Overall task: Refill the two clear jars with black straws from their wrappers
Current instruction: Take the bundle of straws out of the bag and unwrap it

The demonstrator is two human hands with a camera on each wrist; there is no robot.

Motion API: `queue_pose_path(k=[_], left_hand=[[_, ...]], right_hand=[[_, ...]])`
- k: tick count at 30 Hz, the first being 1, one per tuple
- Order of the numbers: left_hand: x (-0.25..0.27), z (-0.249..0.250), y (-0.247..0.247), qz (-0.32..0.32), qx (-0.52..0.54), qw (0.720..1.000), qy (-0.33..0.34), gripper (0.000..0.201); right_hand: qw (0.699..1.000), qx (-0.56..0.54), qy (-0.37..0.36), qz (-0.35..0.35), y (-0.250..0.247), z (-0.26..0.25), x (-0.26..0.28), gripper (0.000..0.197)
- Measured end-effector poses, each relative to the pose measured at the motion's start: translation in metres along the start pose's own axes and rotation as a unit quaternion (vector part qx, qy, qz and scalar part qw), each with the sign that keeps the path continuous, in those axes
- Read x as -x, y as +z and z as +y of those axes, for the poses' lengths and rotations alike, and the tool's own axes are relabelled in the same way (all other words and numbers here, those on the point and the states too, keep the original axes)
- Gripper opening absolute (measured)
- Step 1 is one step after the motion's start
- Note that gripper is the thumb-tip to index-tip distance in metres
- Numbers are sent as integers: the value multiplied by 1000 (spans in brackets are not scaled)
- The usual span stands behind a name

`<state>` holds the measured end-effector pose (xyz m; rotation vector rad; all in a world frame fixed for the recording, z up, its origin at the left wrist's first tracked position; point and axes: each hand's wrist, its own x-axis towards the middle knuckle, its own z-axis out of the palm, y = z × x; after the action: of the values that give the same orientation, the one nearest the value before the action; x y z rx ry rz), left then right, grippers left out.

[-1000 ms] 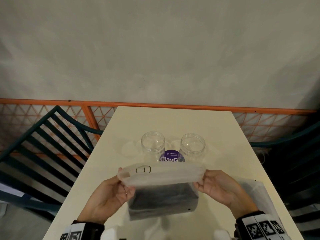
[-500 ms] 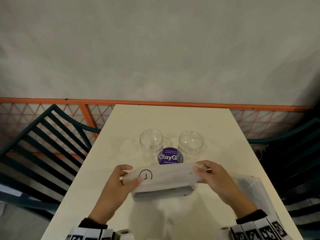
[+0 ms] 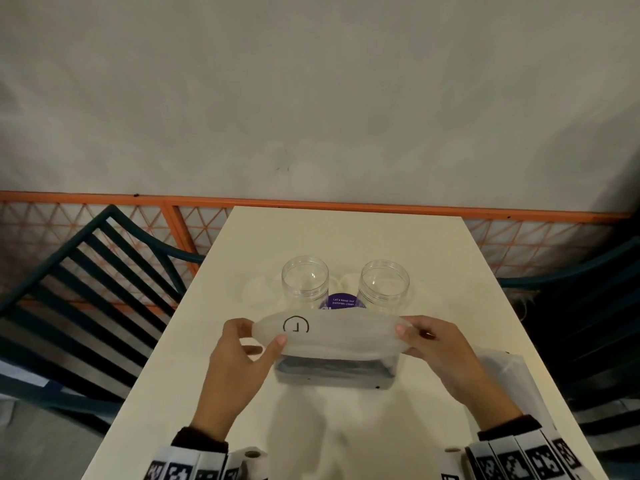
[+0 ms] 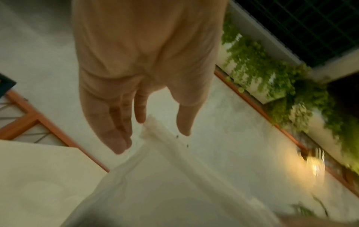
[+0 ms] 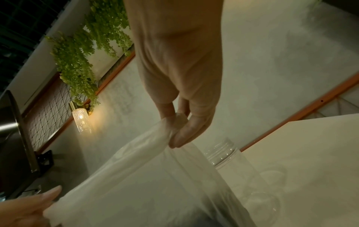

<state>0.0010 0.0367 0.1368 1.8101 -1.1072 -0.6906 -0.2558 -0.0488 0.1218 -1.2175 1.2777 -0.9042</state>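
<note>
Two clear jars stand open side by side mid-table, the left jar [image 3: 304, 278] and the right jar [image 3: 384, 282]. Just in front of them a translucent wrapper [image 3: 339, 332] holds a bundle of black straws [image 3: 332, 370] low on the table. My left hand [image 3: 266, 336] pinches the wrapper's left top end, thumb in front and fingers behind. My right hand [image 3: 405, 332] pinches its right top end. The top flap is stretched flat between both hands. In the left wrist view my left hand [image 4: 155, 135] straddles the wrapper's edge [image 4: 155, 184]. In the right wrist view my right hand [image 5: 174, 130] grips the wrapper [image 5: 136, 176] near a jar [image 5: 223, 153].
A purple round label [image 3: 341, 303] lies between the jars, and pale lids [image 3: 256, 292] lie to their left. Another clear plastic wrapper [image 3: 505, 372] lies at the table's right edge. Dark slatted chairs flank the table, left [image 3: 86, 289] and right [image 3: 571, 306]. An orange rail [image 3: 311, 204] runs behind.
Both hands have brought the wrapper down and forward towards the jars. Its top flap now hides most of the straws.
</note>
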Motion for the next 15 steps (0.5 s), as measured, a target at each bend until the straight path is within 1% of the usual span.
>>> queue_pose_path(k=[2, 3, 5, 6, 8, 10, 12, 13, 15], left_hand=[[-5, -3, 5, 4, 4, 1000, 7, 39], [-8, -5, 7, -8, 9, 1000, -3, 31], [-12, -6, 11, -37, 41, 998, -41, 15], [-13, -6, 11, -48, 81, 993, -66, 12], [-14, -3, 10, -79, 188, 970, -132, 10], [-14, -3, 4, -128, 274, 930, -206, 15], [-15, -6, -4, -184, 310, 896, -261, 19], [-16, -8, -8, -207, 314, 883, -279, 20], [-18, -11, -12, -225, 321, 871, -296, 20]], right_hand=[[1000, 6, -7, -19, 3, 1, 4, 15], [1000, 14, -8, -21, 5, 2, 5, 16], [1000, 25, -8, -10, 10, 6, 7, 13], [1000, 28, -4, -3, 12, 9, 7, 12], [1000, 15, 19, -6, 14, 12, 8, 12], [996, -53, 69, -36, 11, 12, 8, 18], [982, -125, 120, -73, 9, 9, 10, 23], [979, -130, 132, -85, 8, 7, 11, 23], [982, -88, 140, -89, 9, 6, 12, 22]])
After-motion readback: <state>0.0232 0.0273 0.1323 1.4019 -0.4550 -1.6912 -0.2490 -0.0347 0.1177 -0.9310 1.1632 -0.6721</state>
